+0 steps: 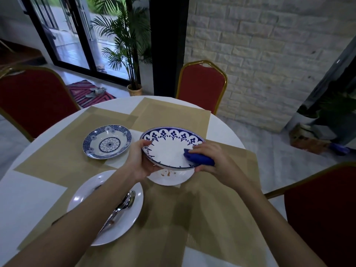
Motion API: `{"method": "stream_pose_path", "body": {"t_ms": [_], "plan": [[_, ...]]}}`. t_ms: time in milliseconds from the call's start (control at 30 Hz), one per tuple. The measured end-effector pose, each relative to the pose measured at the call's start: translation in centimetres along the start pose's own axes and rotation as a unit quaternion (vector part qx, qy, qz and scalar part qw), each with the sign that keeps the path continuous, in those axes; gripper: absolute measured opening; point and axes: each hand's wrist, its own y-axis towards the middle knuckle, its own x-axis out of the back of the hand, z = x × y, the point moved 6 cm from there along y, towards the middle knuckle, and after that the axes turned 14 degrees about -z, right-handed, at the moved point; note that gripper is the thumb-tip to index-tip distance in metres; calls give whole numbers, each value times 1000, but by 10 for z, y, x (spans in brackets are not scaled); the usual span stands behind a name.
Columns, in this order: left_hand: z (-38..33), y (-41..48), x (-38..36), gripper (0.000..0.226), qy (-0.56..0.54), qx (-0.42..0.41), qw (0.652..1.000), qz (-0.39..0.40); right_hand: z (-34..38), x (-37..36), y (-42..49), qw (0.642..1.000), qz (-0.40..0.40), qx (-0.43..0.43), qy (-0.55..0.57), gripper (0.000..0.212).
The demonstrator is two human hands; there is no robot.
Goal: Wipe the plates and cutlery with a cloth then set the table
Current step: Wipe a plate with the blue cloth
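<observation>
My left hand [139, 160] grips the left rim of a large white plate with a blue flower border [169, 149], held tilted above the table. My right hand [212, 160] holds a bunched blue cloth [198, 158] against the plate's right inner side. Under the raised plate lies a white plate [171, 177] with brown food specks. A white plate [119, 226] at the near left carries spoons [123, 205] and other cutlery, partly hidden by my left forearm. A smaller blue-patterned plate [107, 141] sits further back on the left.
Beige placemats [169, 112] cover the round white table [28, 199]. Red chairs with gold frames stand at the far left [32, 101], far side [202, 85] and near right [323, 214]. A potted palm [131, 54] and glass doors lie beyond.
</observation>
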Motion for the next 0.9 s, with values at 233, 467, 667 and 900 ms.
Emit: {"method": "stream_pose_path", "body": {"t_ms": [233,467,667,900], "plan": [[3,22,8,27,-66,2,997,-34,-43,-11,9,806,-162,-354,445,32],[-29,73,-1,25,20,-1,998,-60,-79,-30,56,787,-144,-488,349,37],[-77,152,-18,10,183,-75,970,-143,-131,-62,124,780,-169,-523,300,30],[-95,234,-16,15,217,-100,959,-153,-180,-102,189,787,-192,-524,263,33]]}}
